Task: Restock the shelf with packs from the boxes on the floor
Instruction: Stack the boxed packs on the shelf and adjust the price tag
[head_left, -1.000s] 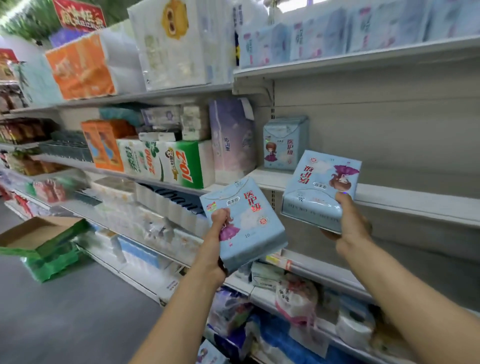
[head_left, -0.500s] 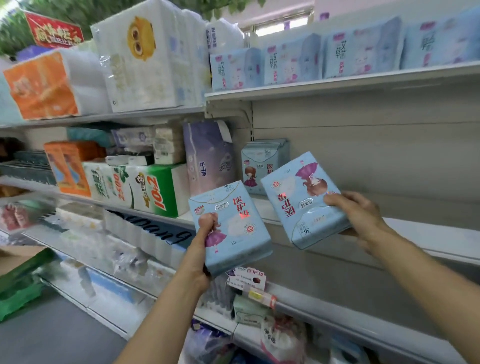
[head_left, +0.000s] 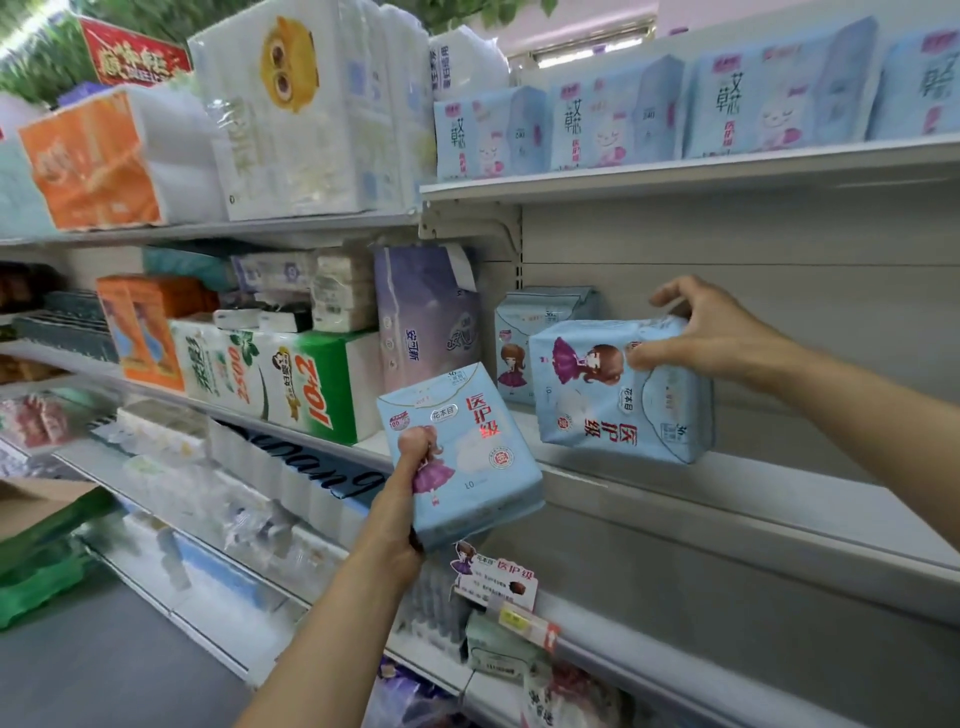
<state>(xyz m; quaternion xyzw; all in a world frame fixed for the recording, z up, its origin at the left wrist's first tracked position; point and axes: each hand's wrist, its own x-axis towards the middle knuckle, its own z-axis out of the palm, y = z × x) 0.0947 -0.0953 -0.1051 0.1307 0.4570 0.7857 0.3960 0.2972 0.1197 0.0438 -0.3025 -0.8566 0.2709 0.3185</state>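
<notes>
A: Status on the restock?

B: Two light-blue packs in hand. Right hand (head_left: 711, 338) pinches the right pack (head_left: 618, 395) by its top right corner, thumb on the front, fingers curled over the top. The pack is upside down, print inverted, its lower edge at the front edge of the middle shelf (head_left: 753, 499).

A: Why there?

B: My guess: the slot sits just right of the standing pack (head_left: 540, 338) of the same design, already at the back of that shelf. A top-corner pinch leaves the base free to slide in, though the pack looks to need turning first.

A: Left?

B: Left hand (head_left: 410, 499) is clamped on the left pack (head_left: 462, 452), thumb across the front, fingers wrapped behind the lower left edge. It is upright, slightly tilted, in front of and below the shelf's front edge, not on it. Probably queued for the next slot.

A: Blind spots?

B: Can't tell if the right pack touches the shelf or hangs just over it. Left fingers are hidden behind the pack. The floor boxes are mostly out of frame; only a cardboard flap (head_left: 36, 504) shows at the left edge. Shelf depth behind the right pack is blocked. Small print is unreadable.
</notes>
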